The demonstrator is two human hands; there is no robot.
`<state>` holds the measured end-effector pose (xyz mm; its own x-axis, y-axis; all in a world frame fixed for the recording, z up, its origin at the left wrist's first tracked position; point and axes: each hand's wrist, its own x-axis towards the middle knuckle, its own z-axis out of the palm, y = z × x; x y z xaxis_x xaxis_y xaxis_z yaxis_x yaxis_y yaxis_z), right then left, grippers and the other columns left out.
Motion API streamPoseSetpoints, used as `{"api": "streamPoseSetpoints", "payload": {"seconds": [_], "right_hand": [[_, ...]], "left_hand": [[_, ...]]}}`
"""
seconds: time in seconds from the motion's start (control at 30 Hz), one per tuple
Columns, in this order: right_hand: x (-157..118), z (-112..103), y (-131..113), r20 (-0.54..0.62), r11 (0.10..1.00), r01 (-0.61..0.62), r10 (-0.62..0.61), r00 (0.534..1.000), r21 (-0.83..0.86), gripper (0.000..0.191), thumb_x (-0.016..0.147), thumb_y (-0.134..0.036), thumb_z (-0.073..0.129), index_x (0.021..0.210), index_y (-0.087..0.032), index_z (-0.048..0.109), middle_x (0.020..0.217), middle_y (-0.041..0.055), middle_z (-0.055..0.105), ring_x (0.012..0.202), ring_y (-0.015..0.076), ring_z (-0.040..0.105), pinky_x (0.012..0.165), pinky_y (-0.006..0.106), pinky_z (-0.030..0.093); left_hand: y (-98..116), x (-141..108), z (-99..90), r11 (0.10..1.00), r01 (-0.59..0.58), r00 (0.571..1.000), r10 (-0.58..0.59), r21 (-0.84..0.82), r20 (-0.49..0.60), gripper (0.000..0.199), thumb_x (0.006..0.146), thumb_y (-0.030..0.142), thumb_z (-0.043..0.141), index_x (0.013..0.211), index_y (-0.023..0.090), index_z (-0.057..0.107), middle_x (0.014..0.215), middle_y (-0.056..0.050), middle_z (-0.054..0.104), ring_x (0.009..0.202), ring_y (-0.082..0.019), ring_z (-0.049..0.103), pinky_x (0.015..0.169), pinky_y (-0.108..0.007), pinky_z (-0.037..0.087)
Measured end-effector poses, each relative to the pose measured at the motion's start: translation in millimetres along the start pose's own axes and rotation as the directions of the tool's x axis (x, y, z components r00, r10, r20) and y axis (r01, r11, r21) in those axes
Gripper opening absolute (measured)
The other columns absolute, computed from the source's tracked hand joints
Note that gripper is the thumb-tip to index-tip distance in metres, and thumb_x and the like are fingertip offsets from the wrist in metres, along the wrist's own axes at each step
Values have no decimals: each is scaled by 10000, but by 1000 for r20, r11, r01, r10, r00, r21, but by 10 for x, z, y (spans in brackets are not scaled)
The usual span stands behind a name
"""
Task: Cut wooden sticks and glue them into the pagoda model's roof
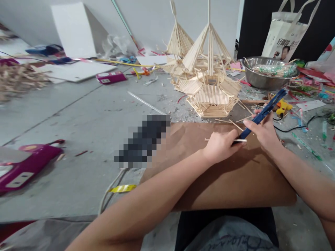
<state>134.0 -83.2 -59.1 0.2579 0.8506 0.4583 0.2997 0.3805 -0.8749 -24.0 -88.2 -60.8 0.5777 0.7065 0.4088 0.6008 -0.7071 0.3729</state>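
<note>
My left hand (222,144) is closed around a thin wooden stick (243,141), whose two ends show on either side of the fist. In my right hand (265,129) is a long dark blue hand tool (261,116), slanting up to the right with the thumb along its side. The tool's lower end meets the stick at my left fingers; its tip is partly hidden there, so I cannot tell its exact kind. Both hands are above a sheet of brown paper (230,188). Beyond them stands a model built of wooden sticks (211,94), with a pointed roof.
A metal bowl (264,78) of wrapped sticks and a yellow glue gun (284,106) with a black cord lie at right. A blurred-out dark device (143,139) with a cable lies left of the paper. Purple power strips (34,167) and a second stick model (178,42) are farther off.
</note>
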Motion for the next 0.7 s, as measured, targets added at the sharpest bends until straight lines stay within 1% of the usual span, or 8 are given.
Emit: {"api": "streamPoseSetpoints", "payload": {"seconds": [0.07,0.1,0.2,0.27,0.37,0.5,0.6,0.7], "right_hand": [[28,-46,-7,14,999,-49,48,999,2,544,608,-316,627,1101,-270,400,950,18,516,865,182,538,761,371,466],[54,-84,-7,22,999,-42,42,999,-15,509,610,-267,595,1084,-269,410,956,15,513,863,176,537,767,365,462],[145,-210,-11,79,969,136,-122,989,-207,470,595,-171,517,1051,-251,438,974,24,522,886,184,530,801,373,440],[184,-261,-24,164,890,269,-223,961,-367,473,569,-145,509,1032,-226,453,952,42,543,884,207,531,806,386,428],[173,-254,-49,335,780,403,-263,905,-478,456,569,-145,503,1019,-204,459,926,65,571,862,230,547,780,384,433],[94,-195,-73,494,716,502,-249,833,-485,430,600,-149,512,1024,-204,454,970,77,586,913,244,552,787,364,432],[59,-185,-89,527,693,521,-235,817,-498,416,611,-152,528,1020,-196,464,964,81,600,904,246,563,776,352,433],[43,-193,-111,540,674,515,-200,817,-529,380,620,-158,530,994,-201,481,934,73,615,876,246,578,740,343,437]], "left_hand": [[0,5,7,999,-47,998,48,-16,29,294,796,458,457,784,167,500,569,10,560,473,-102,511,452,-200,338],[-7,13,3,997,-59,998,59,-43,10,299,811,454,434,838,163,497,590,6,573,486,-104,523,463,-202,353],[-68,41,-21,990,-85,987,67,-116,-145,267,880,360,320,938,146,468,666,-17,594,539,-96,544,506,-199,393],[-133,56,-39,984,-114,962,75,-135,-264,251,898,299,273,917,149,472,676,-17,585,562,-86,540,535,-194,409],[-217,63,-58,975,-159,928,93,-158,-361,249,903,275,279,880,153,494,657,-6,568,586,-80,537,564,-191,425],[-252,57,-67,964,-199,928,128,-176,-351,241,899,261,307,900,143,517,700,-22,589,629,-85,556,577,-193,440],[-252,57,-63,958,-235,925,169,-165,-339,246,899,260,310,912,138,523,684,-19,580,601,-79,546,543,-180,429],[-258,60,-55,951,-271,914,207,-147,-349,263,901,267,301,889,139,531,647,-10,554,563,-74,527,512,-176,409]]}}
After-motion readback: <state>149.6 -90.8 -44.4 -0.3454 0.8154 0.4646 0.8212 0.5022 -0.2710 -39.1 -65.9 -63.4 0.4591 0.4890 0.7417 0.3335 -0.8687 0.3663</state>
